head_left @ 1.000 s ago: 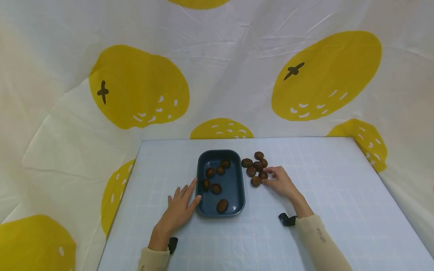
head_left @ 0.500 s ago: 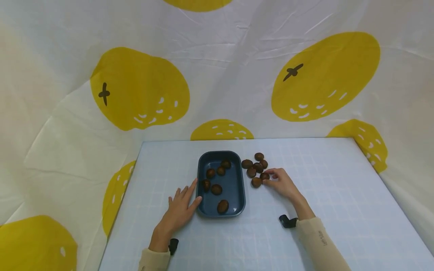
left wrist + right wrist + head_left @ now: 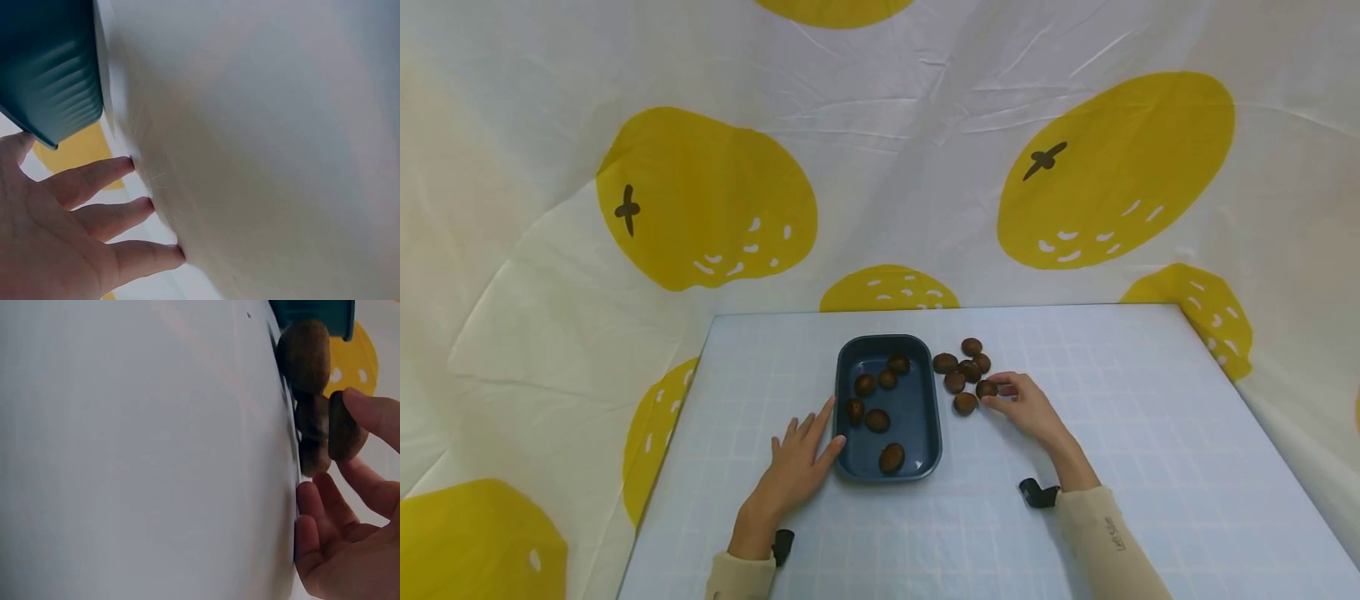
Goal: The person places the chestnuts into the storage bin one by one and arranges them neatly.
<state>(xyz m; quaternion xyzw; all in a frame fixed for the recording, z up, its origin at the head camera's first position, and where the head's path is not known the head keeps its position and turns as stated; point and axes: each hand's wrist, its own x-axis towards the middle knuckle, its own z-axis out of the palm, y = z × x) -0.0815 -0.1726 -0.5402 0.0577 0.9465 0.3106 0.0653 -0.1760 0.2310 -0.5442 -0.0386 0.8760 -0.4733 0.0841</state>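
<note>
In the head view a dark blue rectangular tray [image 3: 919, 425] stands on the table with several brown chestnuts [image 3: 877, 420] spread over its bottom. My left hand [image 3: 797, 465] lies at its left side, fingers spread and touching the tray's wall; the left wrist view shows the other fingertips [image 3: 140, 205] down on the table. Right of the tray, my right hand [image 3: 1028, 410] pinches one chestnut [image 3: 345, 428] between thumb and finger, raised slightly off the table. Beside it lies a cluster of several loose chestnuts [image 3: 954, 382].
A white cloth with faint checks covers the table [image 3: 1120, 433]. Behind and at the left hangs a white curtain [image 3: 910, 167] with large yellow fruit prints. Black wrist cameras [image 3: 1038, 493] sit at both wrists, below beige sleeves.
My right hand has taken hold of the chestnut at the cluster's right edge and drawn it slightly right, apart from the others. The left hand and tray stay in place.
</note>
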